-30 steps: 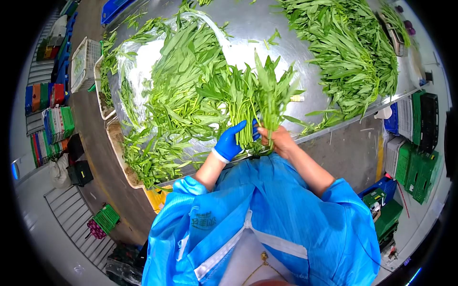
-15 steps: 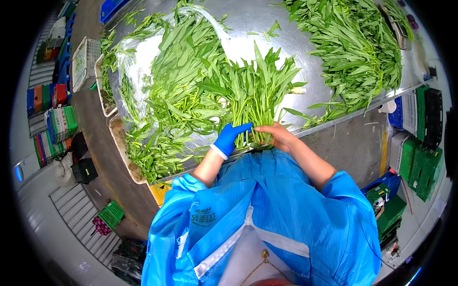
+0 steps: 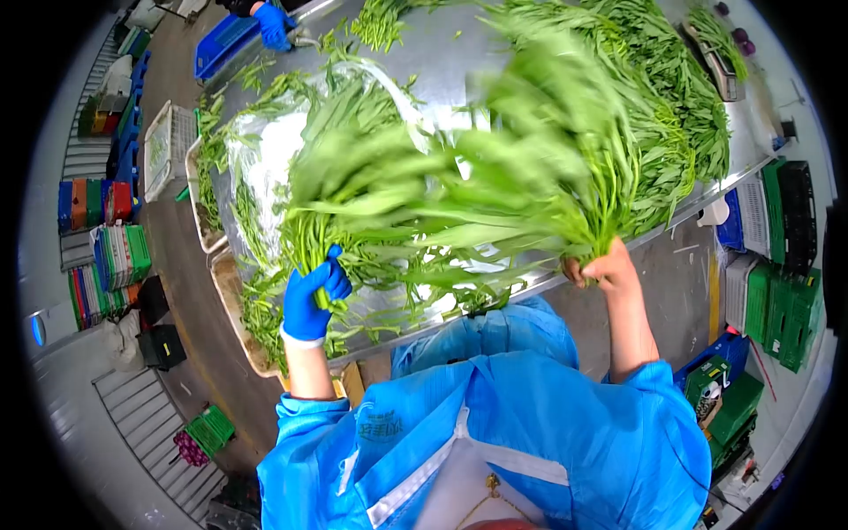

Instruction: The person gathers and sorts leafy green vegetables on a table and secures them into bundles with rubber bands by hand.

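My left hand (image 3: 316, 293), in a blue glove, is closed around the stem ends of a bunch of water spinach (image 3: 353, 181) at the left of the table's near edge. Bare, my right hand (image 3: 604, 265) grips the stems of another water spinach bunch (image 3: 609, 177) further right. Leaves of both bunches are smeared by motion and overlap between my hands. Behind the left bunch, loose greens and a clear plastic sheet (image 3: 261, 137) lie on the metal table (image 3: 442, 57). A large pile of water spinach (image 3: 685, 132) rests beyond my right hand.
Another person's blue-gloved hand (image 3: 274, 26) is at the far left edge, beside a blue crate (image 3: 221, 49). A scale (image 3: 723, 75) stands at the back right. Trays (image 3: 231, 305) with scraps line the table's left side. Green crates (image 3: 784, 305) are stacked at right.
My hands, close together at the middle before, have moved wide apart, each with a bunch of water spinach. Another person's gloved hand has come into view at the upper left.
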Available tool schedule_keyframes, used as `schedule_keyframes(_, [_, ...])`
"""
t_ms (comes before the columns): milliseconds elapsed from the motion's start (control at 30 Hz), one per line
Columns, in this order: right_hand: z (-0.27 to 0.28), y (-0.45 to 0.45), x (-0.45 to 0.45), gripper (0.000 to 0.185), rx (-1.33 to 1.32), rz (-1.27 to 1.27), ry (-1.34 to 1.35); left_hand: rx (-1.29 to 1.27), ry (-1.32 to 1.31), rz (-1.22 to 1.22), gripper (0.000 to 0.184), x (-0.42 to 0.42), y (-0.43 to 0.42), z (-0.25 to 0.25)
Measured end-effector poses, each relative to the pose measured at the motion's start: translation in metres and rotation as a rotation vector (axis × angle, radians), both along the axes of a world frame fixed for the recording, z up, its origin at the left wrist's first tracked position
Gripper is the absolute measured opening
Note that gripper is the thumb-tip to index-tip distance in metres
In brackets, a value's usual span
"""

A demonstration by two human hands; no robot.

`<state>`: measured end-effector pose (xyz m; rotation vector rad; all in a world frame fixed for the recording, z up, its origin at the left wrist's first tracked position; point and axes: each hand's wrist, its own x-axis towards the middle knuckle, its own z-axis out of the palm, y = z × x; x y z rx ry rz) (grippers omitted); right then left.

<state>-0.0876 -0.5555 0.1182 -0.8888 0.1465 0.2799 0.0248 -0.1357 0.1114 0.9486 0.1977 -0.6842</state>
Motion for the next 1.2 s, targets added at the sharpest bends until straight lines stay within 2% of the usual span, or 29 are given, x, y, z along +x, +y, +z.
schedule_keyframes(33, [-0.025, -0.001, 0.006, 0.018, -0.194, -0.036, 0.083, 0.184, -0.001, 0.051, 0.031, 0.006, -0.016, -0.006])
schedule_keyframes(67, [-0.062, -0.003, 0.015, 0.016, -0.390, -0.071, 0.164, 0.414, -0.033, -0.044, 0.030, 0.011, -0.026, -0.026])
schedule_keyframes(100, [-0.093, -0.010, 0.024, 0.011, -0.683, -0.028, 0.192, 0.377, -0.033, -0.079, 0.033, 0.010, -0.035, -0.035])
schedule_keyframes(133, [-0.068, -0.006, 0.033, 0.011, -0.629, -0.053, 0.226, 0.344, -0.038, -0.112, 0.035, 0.012, -0.044, -0.035])
schedule_keyframes(167, [-0.039, -0.002, 0.034, 0.016, -0.465, -0.174, 0.240, 0.168, 0.032, -0.071, 0.033, 0.013, -0.045, -0.027])
schedule_keyframes(200, [-0.007, 0.006, 0.035, 0.020, -0.289, -0.279, 0.268, 0.051, -0.019, -0.039, 0.031, 0.016, -0.050, -0.016])
schedule_keyframes(267, [0.001, 0.003, 0.035, 0.027, -0.186, -0.305, 0.070, 0.093, -0.096, 0.018, 0.030, 0.017, -0.062, -0.009])
schedule_keyframes(333, [0.011, 0.025, 0.042, 0.028, -0.292, -0.448, 0.087, 0.167, -0.130, -0.014, 0.030, 0.015, -0.082, -0.015])
schedule_keyframes(400, [-0.001, 0.049, 0.044, 0.030, -0.196, -0.412, 0.099, 0.094, -0.078, -0.055, 0.032, 0.003, -0.105, -0.028])
schedule_keyframes(467, [-0.031, 0.073, 0.036, 0.027, -0.079, -0.361, 0.276, 0.070, 0.013, -0.044, 0.035, -0.018, -0.131, -0.044])
schedule_keyframes(567, [-0.106, 0.106, 0.017, 0.027, -0.033, -0.208, 0.517, -0.027, 0.381, -0.094, 0.035, -0.046, -0.150, -0.107])
schedule_keyframes(633, [-0.121, 0.114, 0.009, 0.025, 0.015, -0.152, 0.683, 0.030, 0.602, -0.149, 0.034, -0.056, -0.149, -0.136])
schedule_keyframes(733, [-0.127, 0.103, 0.003, 0.024, -0.133, -0.047, 0.549, 0.279, 0.358, -0.301, 0.031, -0.060, -0.137, -0.139])
schedule_keyframes(800, [-0.128, 0.099, 0.002, 0.030, -0.107, -0.059, 0.644, 0.102, 0.445, -0.203, 0.030, -0.058, -0.137, -0.130])
schedule_keyframes(867, [-0.133, 0.104, 0.005, 0.030, -0.099, -0.064, 0.641, 0.161, 0.298, -0.136, 0.031, -0.059, -0.147, -0.130])
schedule_keyframes(967, [-0.127, 0.116, 0.006, 0.030, -0.129, -0.113, 0.546, 0.207, 0.324, -0.135, 0.031, -0.059, -0.148, -0.137])
schedule_keyframes(1067, [-0.120, 0.110, 0.007, 0.031, -0.254, -0.138, 0.475, 0.157, 0.369, -0.062, 0.031, -0.059, -0.145, -0.140])
schedule_keyframes(1100, [-0.106, 0.105, 0.011, 0.027, -0.273, -0.167, 0.447, 0.059, 0.364, -0.036, 0.030, -0.058, -0.142, -0.137])
schedule_keyframes(1133, [-0.109, 0.099, 0.011, 0.026, -0.268, -0.162, 0.409, 0.034, 0.403, -0.010, 0.031, -0.052, -0.144, -0.115])
schedule_keyframes(1200, [-0.117, 0.085, 0.009, 0.023, -0.257, -0.152, 0.345, 0.181, 0.391, -0.139, 0.031, -0.047, -0.130, -0.113])
